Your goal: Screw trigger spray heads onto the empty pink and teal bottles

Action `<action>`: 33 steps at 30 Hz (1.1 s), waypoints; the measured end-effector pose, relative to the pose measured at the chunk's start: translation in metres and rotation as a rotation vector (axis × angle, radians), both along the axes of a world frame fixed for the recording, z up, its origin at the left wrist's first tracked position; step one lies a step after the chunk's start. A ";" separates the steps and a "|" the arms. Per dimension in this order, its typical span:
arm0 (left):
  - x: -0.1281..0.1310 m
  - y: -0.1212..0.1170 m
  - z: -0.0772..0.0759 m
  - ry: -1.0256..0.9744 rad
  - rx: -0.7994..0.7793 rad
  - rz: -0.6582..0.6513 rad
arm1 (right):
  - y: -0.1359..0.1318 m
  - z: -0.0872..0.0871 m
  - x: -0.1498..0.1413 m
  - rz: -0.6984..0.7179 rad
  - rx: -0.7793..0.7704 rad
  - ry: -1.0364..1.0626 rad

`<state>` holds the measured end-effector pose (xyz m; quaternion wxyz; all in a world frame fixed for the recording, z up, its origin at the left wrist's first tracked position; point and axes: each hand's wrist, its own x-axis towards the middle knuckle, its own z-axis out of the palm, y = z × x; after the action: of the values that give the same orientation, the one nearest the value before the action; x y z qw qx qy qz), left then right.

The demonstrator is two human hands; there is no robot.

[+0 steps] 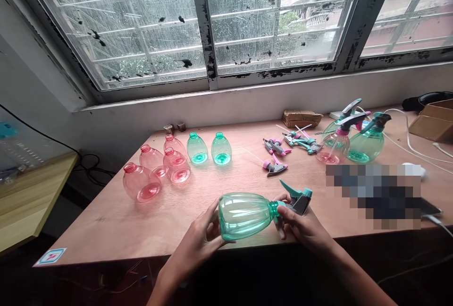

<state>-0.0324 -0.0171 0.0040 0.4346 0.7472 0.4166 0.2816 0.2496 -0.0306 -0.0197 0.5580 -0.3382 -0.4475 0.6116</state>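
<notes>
- Translucent green ribbed plastic bottle: lying sideways in the grasp, over the front edge of the pale reddish wooden tabletop, base to the left, neck to the right
- Grey-and-teal plastic trigger spray head: at the neck of that bottle; whether fully threaded cannot be told
- Left hand: curved around the base of the bottle, supporting it
- Right hand: fingers closed about the spray head and its collar
- Beyond the held bottle, left: four translucent red plastic bottles, standing in a cluster; two translucent green rounded bottles stand just beside them
- Beyond, right of centre: one loose grey-and-pink spray head with a pale tube, near a pile of grey, pink and teal spray heads
- Farther right: three bottles fitted with spray heads, one red, two green
- Behind the pile: brown block-shaped package
- Far right: brown cardboard box, near white cables
- Left front corner: square printed marker
</notes>
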 end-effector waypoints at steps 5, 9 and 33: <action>-0.004 0.003 -0.002 0.073 0.072 0.051 | 0.000 -0.001 0.000 0.007 0.010 0.003; -0.004 0.002 -0.002 -0.003 0.112 0.075 | 0.000 -0.002 -0.001 0.015 -0.013 0.031; 0.000 -0.003 0.002 -0.088 -0.069 0.040 | 0.001 -0.005 -0.001 -0.011 0.014 0.010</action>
<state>-0.0327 -0.0202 0.0059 0.4722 0.7104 0.4212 0.3082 0.2490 -0.0300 -0.0251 0.5659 -0.3335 -0.4470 0.6072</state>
